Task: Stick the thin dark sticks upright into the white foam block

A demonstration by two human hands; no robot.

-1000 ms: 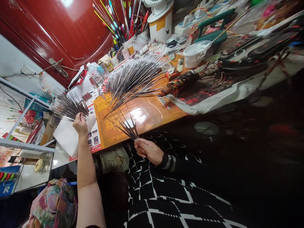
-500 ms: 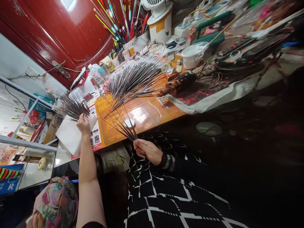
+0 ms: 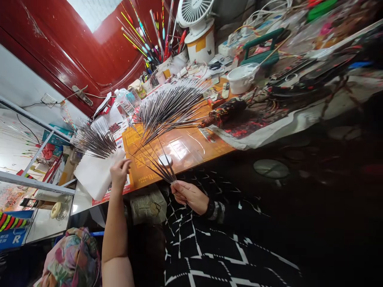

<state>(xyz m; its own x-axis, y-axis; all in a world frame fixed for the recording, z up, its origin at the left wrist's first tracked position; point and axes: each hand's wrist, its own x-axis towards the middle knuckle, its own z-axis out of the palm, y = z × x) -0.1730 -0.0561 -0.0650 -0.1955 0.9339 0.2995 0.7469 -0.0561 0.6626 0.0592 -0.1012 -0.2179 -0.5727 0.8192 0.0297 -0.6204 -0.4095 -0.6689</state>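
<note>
My right hand [image 3: 191, 196] pinches a fan of several thin dark sticks [image 3: 163, 172] by their near ends; they spread up and left over the table edge. My left hand [image 3: 120, 172] is closed, fingers curled together, with no stick showing in it. It is over the front of a white foam block [image 3: 92, 177], right of which lies a red printed sheet. On the block rests a bundle of dark thin sticks [image 3: 97, 141], apart from my left hand. A big pile of similar sticks with pale far ends [image 3: 172, 105] lies on the orange tabletop [image 3: 191, 149].
A round white lid [image 3: 165, 160] lies near the table's front edge. Behind the pile stand a plastic bottle [image 3: 124, 101], colourful fishing floats [image 3: 155, 44] in holders and a white fan [image 3: 196, 12]. A white tub [image 3: 241, 79] and a stained cloth [image 3: 254, 133] are on the right.
My left hand has left the stick bundle on the foam block and moved right and nearer to me. My right hand still holds its fan of sticks. The view has shifted slightly.
</note>
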